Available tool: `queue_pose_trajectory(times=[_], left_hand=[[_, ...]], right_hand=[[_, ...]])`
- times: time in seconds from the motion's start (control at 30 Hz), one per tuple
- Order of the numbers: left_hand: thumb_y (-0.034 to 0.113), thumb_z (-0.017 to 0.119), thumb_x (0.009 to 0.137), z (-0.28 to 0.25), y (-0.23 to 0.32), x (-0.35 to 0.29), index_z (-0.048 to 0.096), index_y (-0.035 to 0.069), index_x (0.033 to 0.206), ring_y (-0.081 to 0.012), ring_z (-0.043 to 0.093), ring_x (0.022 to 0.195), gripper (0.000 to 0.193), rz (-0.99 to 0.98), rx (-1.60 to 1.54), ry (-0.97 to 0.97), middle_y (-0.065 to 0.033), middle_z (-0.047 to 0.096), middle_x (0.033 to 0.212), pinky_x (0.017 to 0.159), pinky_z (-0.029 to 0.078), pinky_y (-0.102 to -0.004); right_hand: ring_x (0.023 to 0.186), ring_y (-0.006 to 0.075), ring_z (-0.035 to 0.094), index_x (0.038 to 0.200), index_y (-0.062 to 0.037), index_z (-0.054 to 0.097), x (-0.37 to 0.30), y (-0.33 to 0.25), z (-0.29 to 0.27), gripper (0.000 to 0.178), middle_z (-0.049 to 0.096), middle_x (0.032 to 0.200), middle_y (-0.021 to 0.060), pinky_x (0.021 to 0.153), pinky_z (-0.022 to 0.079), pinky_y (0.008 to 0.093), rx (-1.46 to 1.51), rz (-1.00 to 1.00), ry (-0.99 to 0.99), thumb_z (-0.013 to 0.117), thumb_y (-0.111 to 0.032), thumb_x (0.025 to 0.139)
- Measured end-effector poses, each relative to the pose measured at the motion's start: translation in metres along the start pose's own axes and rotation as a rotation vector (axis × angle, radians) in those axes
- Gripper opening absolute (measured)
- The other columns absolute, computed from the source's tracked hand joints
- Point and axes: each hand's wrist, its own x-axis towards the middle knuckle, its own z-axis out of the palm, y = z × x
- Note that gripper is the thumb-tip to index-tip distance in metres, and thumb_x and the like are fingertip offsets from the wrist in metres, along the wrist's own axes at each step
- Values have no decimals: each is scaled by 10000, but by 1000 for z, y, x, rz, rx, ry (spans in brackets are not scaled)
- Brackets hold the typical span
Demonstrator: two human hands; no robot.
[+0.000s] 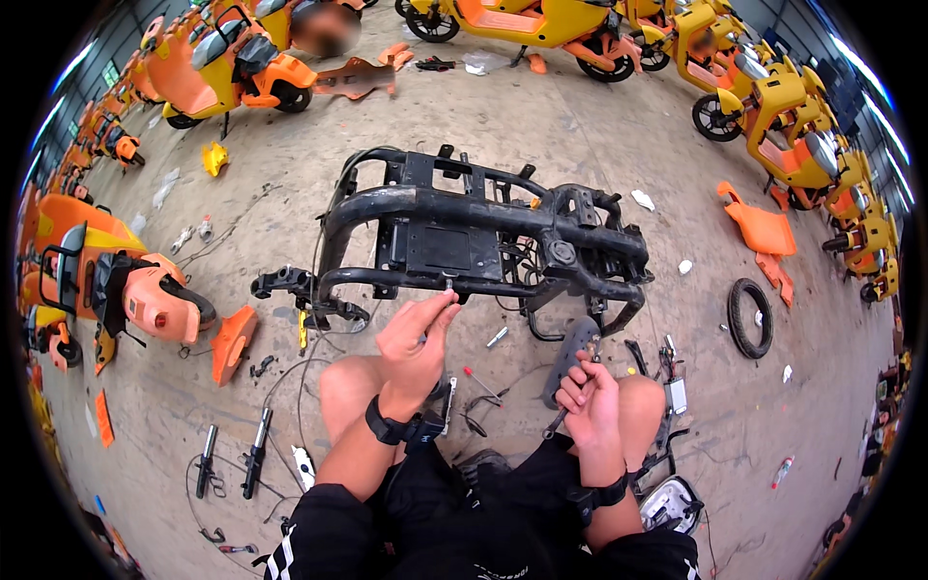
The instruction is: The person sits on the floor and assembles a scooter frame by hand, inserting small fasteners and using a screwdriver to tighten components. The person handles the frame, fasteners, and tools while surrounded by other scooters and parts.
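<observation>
Left hand (418, 333): pinching one small metal piece (449, 284)
Right hand (588, 404): gripping one slim metal wrench (555, 423)
Frame (493, 217): one, black, scuffed, tubular
Tyre (738, 324): one, black, ring-shaped

Scooters (527, 23) stand behind the frame (464, 208); right of it, a tire (736, 317); front-left, two shock absorbers (255, 459).

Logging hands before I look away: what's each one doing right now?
Left hand: closed, fingertips pinching a small metal piece at the black frame's lower rail.
Right hand: closed, holding a wrench.
</observation>
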Motion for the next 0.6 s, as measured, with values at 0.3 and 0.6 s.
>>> queue_pose_trajectory(times=[0.3,0.6], left_hand=[[-103,706,785,-4,0,-2,702,-43,1010,-165,669,724,233,82,65,-15,-141,724,869,647,520,-250],[-17,733,795,-6,2,-6,710,-32,959,-107,573,553,165,-5,37,-4,-78,674,699,518,439,-229]], right_hand=[[460,90,332,1066,-75,569,1,0,0,163,405,675,-15,408,283,241,21,13,-7,486,-124,934],[462,84,323,1102,-72,559,2,0,-4,185,378,668,-22,398,276,228,-11,1,-12,480,-129,945]])
